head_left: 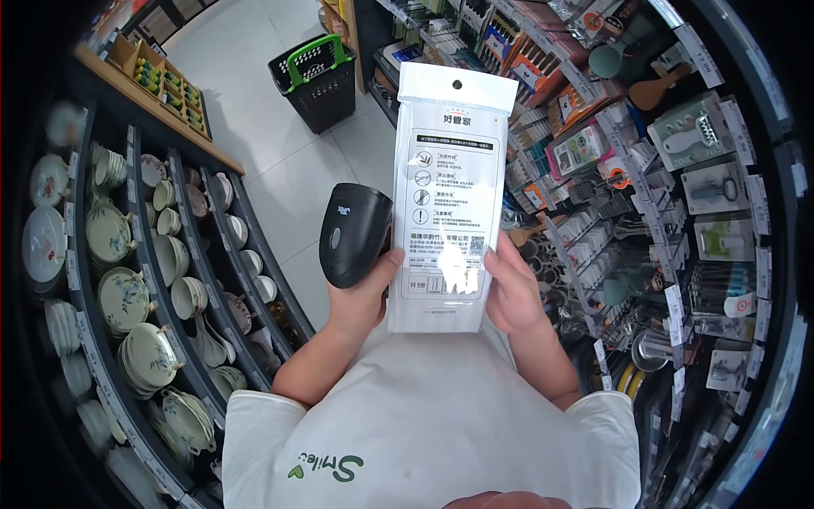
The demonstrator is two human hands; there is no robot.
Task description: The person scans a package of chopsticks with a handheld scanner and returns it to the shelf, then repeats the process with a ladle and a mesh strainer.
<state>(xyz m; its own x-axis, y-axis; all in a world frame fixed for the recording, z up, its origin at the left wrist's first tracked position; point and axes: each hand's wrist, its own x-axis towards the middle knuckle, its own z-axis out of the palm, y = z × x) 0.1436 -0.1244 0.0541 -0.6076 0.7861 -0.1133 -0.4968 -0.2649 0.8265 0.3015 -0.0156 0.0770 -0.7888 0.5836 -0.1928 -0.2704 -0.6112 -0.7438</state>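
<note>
A flat white plastic packet (449,305) stands upright in front of my chest. Its printed face is toward me, with dark text, round icons, a small square code and a hang hole at the top; the contents are hidden. On its right edge is my right hand (515,288), thumb in front and fingers behind. My left hand (360,297) is closed around a black handheld barcode scanner (349,237), and its thumb touches the packet's left edge. Most fingers of both hands are out of sight behind what they hold.
Shelves of bowls and plates (127,301) line the left. Kitchen tools such as a grater (702,136) and scissors (721,193) hang on the right. A black shopping basket (326,100) with a green handle stands on the tiled floor (288,199) ahead.
</note>
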